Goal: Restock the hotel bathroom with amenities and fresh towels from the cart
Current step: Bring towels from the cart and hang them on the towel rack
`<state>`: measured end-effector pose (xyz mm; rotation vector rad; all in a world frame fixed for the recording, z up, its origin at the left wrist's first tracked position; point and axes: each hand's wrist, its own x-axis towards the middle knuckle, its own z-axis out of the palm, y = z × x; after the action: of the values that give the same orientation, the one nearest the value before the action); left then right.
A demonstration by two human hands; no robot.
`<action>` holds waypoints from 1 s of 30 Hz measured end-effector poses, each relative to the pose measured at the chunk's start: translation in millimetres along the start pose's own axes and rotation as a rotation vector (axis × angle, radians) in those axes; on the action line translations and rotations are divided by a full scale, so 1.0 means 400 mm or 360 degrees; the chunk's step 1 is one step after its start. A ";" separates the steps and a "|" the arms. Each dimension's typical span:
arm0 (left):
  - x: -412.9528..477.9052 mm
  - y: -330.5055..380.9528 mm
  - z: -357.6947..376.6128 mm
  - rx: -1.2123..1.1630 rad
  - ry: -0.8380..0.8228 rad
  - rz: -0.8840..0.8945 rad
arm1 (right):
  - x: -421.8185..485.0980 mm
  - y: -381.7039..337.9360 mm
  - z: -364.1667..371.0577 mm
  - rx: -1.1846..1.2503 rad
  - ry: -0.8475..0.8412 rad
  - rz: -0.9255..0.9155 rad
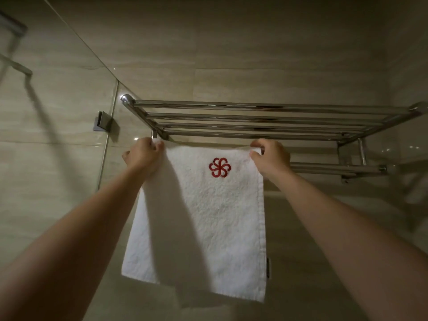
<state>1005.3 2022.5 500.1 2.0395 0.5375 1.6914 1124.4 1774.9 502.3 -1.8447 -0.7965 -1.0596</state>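
Head view, single frame. I noted a white towel (203, 216) hanging flat in front of the beige tiled wall (231, 54), just below the chrome rack shelf (254, 119). A red pinwheel logo (219, 167) sat near the towel's top edge, facing the camera. A small dark label (268, 267) showed low on its right edge.

Left hand (144, 156): at the towel's top left corner, fingers (155, 144) curled over the edge and gripping the cloth. The thumb was hidden behind the hand.

Right hand (272, 159): at the top right corner, fingers (259, 144) bent over the top edge, thumb against the front face, pinching the cloth.

Both arms reached up and forward, and the top edge was drawn straight between the two hands. The left arm threw a dark shadow across the cloth.

A lower rail (335, 169) ran out to the right from behind the right hand, under the shelf. I could not tell whether the towel lay over this rail or was only held in front of it.

To the left stood a glass panel (58, 112), fixed near the wall by a metal clamp (103, 121). The shelf's bars carried nothing that I could see from below
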 end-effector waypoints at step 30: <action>-0.102 -0.002 0.035 0.0734 -0.0348 0.0424 | 0.006 0.009 -0.032 -0.0365 -0.0589 0.0028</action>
<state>1011.7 1999.5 464.3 2.6922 0.6511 1.5595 1123.8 1762.1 506.7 -2.2805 -0.8969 -0.8348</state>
